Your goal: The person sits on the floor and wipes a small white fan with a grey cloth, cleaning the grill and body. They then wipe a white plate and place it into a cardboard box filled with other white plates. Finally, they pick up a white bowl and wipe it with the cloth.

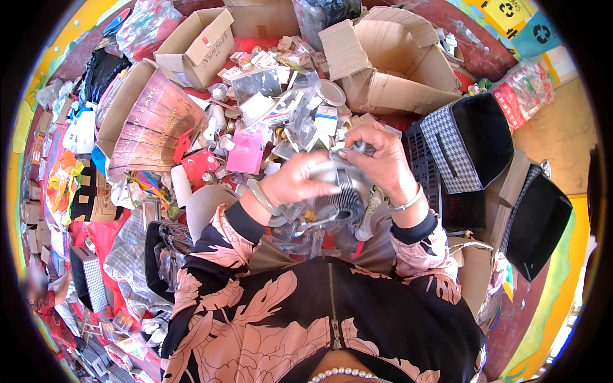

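Note:
In front of my lap is a round, ridged dark-grey thing [348,199], like a stack of rings, inside clear plastic. My right hand [385,159] is closed above it, pinching crumpled clear-grey plastic [359,149] that seems to be the top of the wrapping. From the left, my left hand [299,180] reaches toward it with fingers stretched and apart, slightly blurred. Whether its fingertips touch the wrapping I cannot tell. Beyond my hands spreads a heap of mixed plastic and paper scrap, with a pink flat piece [245,150] and a white-and-blue small box [326,119].
An open cardboard box [408,89] stands far right, a smaller one [195,51] far left. A wood-patterned box [147,124] sits left. Black bins with houndstooth trim [469,143] stand at right. A black crate [165,255] holds clear plastic by my left elbow. Another person [48,293] is at far left.

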`<act>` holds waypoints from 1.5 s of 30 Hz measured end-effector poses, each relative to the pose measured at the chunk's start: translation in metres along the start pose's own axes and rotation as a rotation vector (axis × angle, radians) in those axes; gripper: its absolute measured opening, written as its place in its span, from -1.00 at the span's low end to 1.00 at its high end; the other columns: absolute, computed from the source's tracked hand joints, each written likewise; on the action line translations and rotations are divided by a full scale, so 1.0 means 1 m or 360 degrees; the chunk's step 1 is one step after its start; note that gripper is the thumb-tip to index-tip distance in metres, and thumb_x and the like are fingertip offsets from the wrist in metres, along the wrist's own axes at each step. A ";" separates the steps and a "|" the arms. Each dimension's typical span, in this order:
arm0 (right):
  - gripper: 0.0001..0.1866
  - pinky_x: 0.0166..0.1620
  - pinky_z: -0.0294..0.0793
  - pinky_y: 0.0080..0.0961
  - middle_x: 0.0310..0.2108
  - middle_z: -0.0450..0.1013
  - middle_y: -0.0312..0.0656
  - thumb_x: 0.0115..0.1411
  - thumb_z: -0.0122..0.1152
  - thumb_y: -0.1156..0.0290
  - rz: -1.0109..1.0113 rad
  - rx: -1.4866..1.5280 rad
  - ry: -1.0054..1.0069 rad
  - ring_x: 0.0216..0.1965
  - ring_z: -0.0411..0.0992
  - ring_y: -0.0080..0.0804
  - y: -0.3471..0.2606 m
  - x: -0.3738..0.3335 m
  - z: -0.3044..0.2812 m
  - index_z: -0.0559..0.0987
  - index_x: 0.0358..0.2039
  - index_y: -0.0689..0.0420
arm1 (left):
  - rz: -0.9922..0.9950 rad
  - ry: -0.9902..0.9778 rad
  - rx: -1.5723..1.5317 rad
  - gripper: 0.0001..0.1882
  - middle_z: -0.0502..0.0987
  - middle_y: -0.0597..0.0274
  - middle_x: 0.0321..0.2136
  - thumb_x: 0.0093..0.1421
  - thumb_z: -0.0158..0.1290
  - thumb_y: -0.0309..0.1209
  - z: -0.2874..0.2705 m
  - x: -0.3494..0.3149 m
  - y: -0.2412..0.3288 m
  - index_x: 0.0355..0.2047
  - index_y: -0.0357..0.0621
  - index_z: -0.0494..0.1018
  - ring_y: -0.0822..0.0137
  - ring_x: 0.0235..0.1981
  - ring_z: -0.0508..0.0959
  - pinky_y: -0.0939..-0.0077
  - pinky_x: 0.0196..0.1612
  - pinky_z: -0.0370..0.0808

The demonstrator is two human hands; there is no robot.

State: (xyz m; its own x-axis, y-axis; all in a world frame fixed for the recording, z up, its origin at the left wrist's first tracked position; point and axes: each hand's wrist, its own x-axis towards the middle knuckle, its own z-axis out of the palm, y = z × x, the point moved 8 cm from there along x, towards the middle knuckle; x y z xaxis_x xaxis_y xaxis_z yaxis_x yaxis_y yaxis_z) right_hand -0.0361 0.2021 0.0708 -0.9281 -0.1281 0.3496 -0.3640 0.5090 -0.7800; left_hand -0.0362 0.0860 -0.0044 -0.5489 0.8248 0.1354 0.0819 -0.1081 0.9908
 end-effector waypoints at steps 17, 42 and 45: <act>-0.88 -0.27 0.41 -0.65 -0.32 0.45 -0.25 0.14 0.05 0.45 0.0704 0.1300 0.0465 -0.33 0.42 -0.55 0.082 -0.013 -0.051 0.49 -0.34 0.20 | 0.0254 0.0610 -0.0455 -0.42 0.44 0.20 -0.18 -0.06 0.17 -0.45 -0.060 -0.017 0.020 -0.01 -0.37 0.27 0.40 -0.16 0.43 0.55 -0.06 0.34; -0.56 -0.04 0.31 -0.17 -0.11 0.39 -0.12 0.06 0.04 0.12 0.0318 0.0934 0.0983 -0.11 0.35 -0.11 0.061 -0.085 -0.097 0.43 -0.12 0.14 | 0.0350 0.0801 -0.0630 -0.51 0.45 0.27 -0.22 -0.03 0.10 -0.62 -0.072 -0.022 0.019 -0.03 -0.35 0.29 0.49 -0.21 0.44 0.62 -0.14 0.39; -0.59 -0.14 0.32 -0.22 -0.17 0.40 -0.11 -0.15 0.10 0.26 0.0003 -0.1823 0.0297 -0.19 0.33 -0.07 0.024 -0.062 -0.059 0.47 -0.21 0.07 | 0.0308 0.0771 -0.0711 -0.52 0.45 0.25 -0.21 -0.02 0.10 -0.61 -0.070 -0.020 0.013 -0.03 -0.35 0.29 0.48 -0.21 0.44 0.62 -0.12 0.38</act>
State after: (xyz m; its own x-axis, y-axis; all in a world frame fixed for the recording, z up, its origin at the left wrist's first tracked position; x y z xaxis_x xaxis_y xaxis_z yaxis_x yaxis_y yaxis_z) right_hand 0.0173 0.2723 0.0606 -0.8681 -0.0474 0.4942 0.0096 0.9936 0.1123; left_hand -0.0827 0.0296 0.0067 -0.8775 0.4377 0.1959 -0.0776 -0.5328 0.8427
